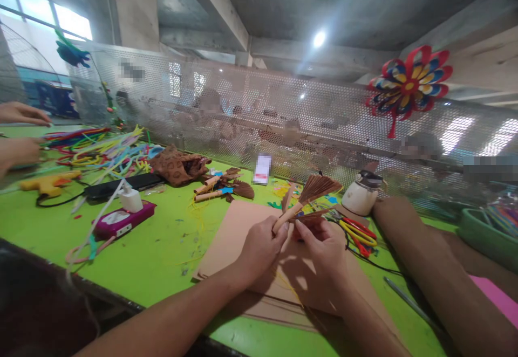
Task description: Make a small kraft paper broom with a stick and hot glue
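Note:
My left hand [261, 246] is closed round a tan rolled paper tube [288, 215], tilted up to the right. From the tube's far end spreads a dark brown pleated paper fan [319, 189]. My right hand [327, 249] pinches a second brown pleated piece [313, 217] against the tube's side; its fingertips are partly hidden behind the paper. Both hands are above a stack of brown kraft sheets [229, 227]. Thin yellow string [293, 287] trails down over the sheets. Similar tubes with brown fans [212, 191] lie beyond, to the left.
Left are a power strip [125, 221] with a white charger [130, 199], a yellow glue gun [50, 183], coloured pipe cleaners [101, 149] and another person's hands [20, 152]. Right are scissors [358, 233], a white bottle [360, 195] and a green basket [485, 238]. A perforated screen [251, 109] stands behind.

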### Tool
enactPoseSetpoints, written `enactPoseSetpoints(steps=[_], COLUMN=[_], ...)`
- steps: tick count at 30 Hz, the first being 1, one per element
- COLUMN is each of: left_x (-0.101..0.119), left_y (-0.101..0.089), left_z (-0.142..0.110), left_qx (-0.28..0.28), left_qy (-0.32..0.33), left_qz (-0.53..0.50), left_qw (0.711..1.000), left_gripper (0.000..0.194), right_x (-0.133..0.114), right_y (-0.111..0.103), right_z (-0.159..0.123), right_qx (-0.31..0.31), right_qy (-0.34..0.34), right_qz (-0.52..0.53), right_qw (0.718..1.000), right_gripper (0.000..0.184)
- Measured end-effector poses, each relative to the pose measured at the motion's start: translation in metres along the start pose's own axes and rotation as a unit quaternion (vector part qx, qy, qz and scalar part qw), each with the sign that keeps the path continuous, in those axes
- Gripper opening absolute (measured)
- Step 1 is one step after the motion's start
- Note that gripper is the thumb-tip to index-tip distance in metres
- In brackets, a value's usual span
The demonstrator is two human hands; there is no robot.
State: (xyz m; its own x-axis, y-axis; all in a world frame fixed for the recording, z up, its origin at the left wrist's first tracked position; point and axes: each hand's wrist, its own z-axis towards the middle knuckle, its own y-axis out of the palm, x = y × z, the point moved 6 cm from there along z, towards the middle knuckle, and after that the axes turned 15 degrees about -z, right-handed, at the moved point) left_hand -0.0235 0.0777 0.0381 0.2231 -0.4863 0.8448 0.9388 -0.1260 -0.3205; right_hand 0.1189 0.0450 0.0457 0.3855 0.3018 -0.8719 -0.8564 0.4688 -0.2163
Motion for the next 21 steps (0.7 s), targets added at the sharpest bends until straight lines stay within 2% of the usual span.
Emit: enactPoseSetpoints(steps=[5,15,18,21], left_x=[0.005,0.004,0.008,0.011], left_y=[-0.005,-0.012,-0.014,-0.016], left_z=[0.001,0.001,0.001,0.001], left_qx=[0.011,0.05,0.047,0.045], left_qy=[0.01,0.006,0.016,0.029], left_qz=[-0.016,-0.014,-0.034,-0.074], left_qw=[1.0,0.999,0.998,0.996], left_gripper=[0.03,0.024,0.021,0.024], right_x=[0.007,0.005,0.005,-0.005], right_y=[0.006,0.013,0.013,0.004], right_z=[-0.001,-0.006,-0.007,-0.01], right_qx=[-0.036,-0.1,-0.104,-0.065], right_qy=[0.024,0.033,0.024,-0.041], right_qz=[0.08,0.077,0.046,-0.036], right_qw=[0.996,0.991,0.993,0.996], right_gripper=[0.029,0.031,0.029,0.026])
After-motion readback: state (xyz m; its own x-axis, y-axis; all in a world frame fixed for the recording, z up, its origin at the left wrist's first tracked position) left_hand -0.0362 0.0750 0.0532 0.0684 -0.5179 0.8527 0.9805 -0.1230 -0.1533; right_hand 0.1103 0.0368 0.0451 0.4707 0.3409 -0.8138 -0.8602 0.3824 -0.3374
